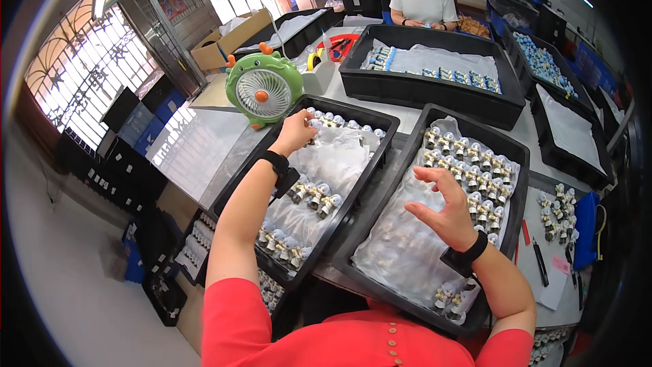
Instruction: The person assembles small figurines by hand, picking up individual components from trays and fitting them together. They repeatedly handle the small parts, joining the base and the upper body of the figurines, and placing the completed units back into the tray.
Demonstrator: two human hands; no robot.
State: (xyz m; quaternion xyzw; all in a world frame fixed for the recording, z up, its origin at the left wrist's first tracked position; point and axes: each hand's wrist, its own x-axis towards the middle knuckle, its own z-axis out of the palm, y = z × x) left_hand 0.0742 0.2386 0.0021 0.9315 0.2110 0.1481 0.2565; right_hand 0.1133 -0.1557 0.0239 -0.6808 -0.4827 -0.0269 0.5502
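Note:
Two black trays lined with thin white sheeting lie in front of me: a left tray (pixel 350 211) and a right tray (pixel 407 166). My left hand (pixel 297 132) is at the far left corner of the left tray, its fingertips closed on a small white-headed figurine (pixel 314 123) at the end of a row. Part of that figurine is hidden by the fingers. Over the middle of the right tray hovers my right hand (pixel 445 209), thumb and fingers spread, holding nothing. Beyond it stand rows of similar figurines (pixel 475 156) with pale heads and dark bases.
A green fan (pixel 263 88) stands just past the left tray. Farther back, a large black tray (pixel 435 98) holds blue-and-white pieces, and a person (pixel 422 1) sits behind it. On the right lie loose figurines (pixel 558 214), a pen (pixel 540 263) and a blue pouch (pixel 585 231).

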